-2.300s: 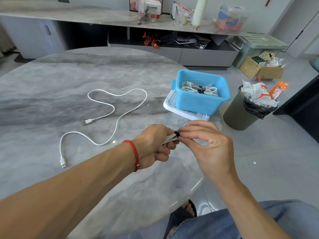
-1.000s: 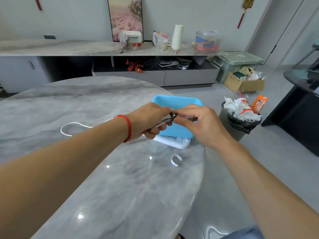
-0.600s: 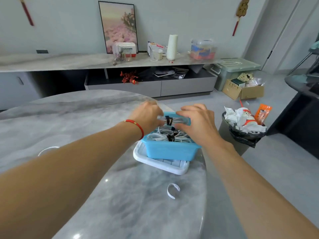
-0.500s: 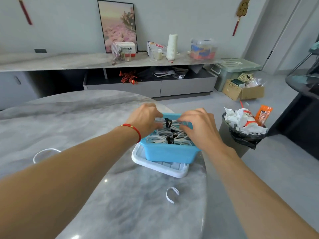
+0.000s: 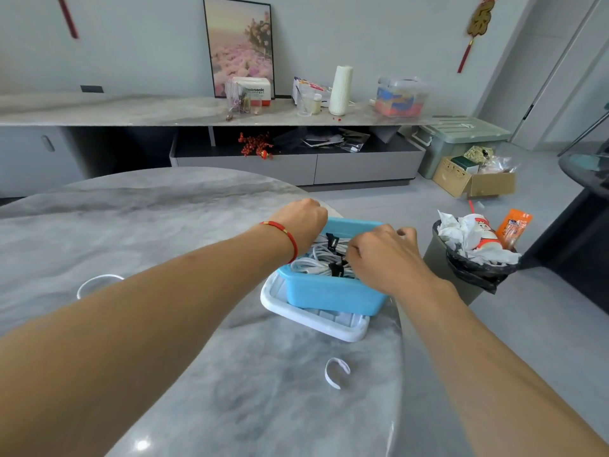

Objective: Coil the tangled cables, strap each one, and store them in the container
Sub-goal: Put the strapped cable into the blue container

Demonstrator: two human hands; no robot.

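Observation:
A blue container (image 5: 329,296) stands on its white lid (image 5: 313,321) near the table's right edge. Inside lie coiled white cables (image 5: 316,263) bound with black straps. My left hand (image 5: 300,222) reaches into the container from the left and my right hand (image 5: 382,258) from the right. Between them they hold a strapped coiled cable (image 5: 333,242) low on top of the pile. Both sets of fingers curl downward and are partly hidden. A loose white cable (image 5: 99,282) lies on the table at the left, mostly behind my left forearm.
A small white strap loop (image 5: 336,372) lies on the grey marble table (image 5: 164,225) in front of the container. A full bin (image 5: 474,255) stands on the floor just right of the table. A sideboard with clutter runs along the far wall.
Both hands carried the strapped coil from in front of me to the blue container and lowered it in. My view rose and shifted, so the loose cable slid to the left.

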